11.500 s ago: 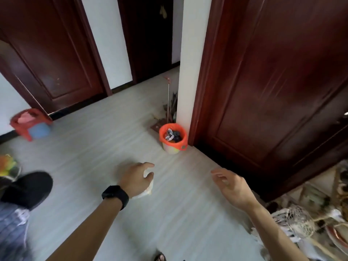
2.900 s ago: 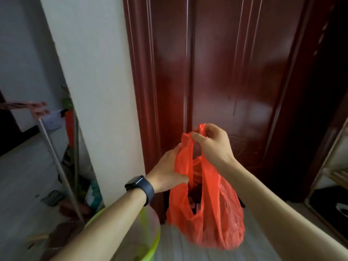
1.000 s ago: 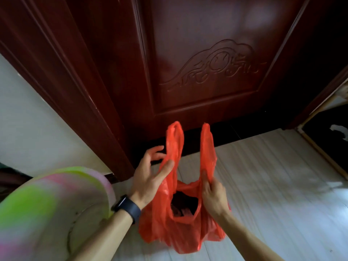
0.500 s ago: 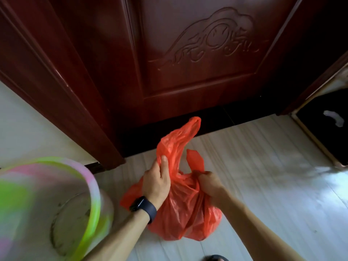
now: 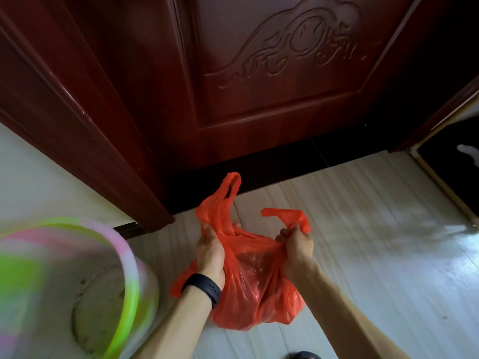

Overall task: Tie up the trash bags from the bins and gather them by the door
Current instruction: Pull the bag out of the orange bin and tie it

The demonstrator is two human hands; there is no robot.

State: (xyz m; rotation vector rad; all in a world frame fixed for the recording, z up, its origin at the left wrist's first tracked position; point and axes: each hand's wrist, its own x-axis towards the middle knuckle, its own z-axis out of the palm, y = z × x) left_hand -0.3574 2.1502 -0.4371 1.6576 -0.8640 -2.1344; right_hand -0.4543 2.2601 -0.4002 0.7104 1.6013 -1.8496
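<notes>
While the head view looks steeply down at the foot of a dark red door (image 5: 259,99), the red trash bag (image 5: 248,288) sits on the pale floor (image 5: 375,255), just on the near side of the threshold and between the person's two forearms. The left hand (image 5: 211,252), with a black watch (image 5: 202,286) at its wrist, grips one handle loop (image 5: 229,193) that stands up toward the far side. The right hand (image 5: 296,248) pinches the other handle (image 5: 285,212), whose free end flops to the left. A band of plastic is stretched taut between the two fists, running left to right across the bag's mouth, with the bulk of the bag hanging below and nearer the person. Both hands are equally close to it, one at each end of that band, so the coming move seems to turn on pulling outward along this left-right line or crossing the ends over it. Whether a first knot already sits in the band is hard to tell, as the folds hide it. A blurred bin (image 5: 129,257) with a green and pink rim stands at the near left.
</notes>
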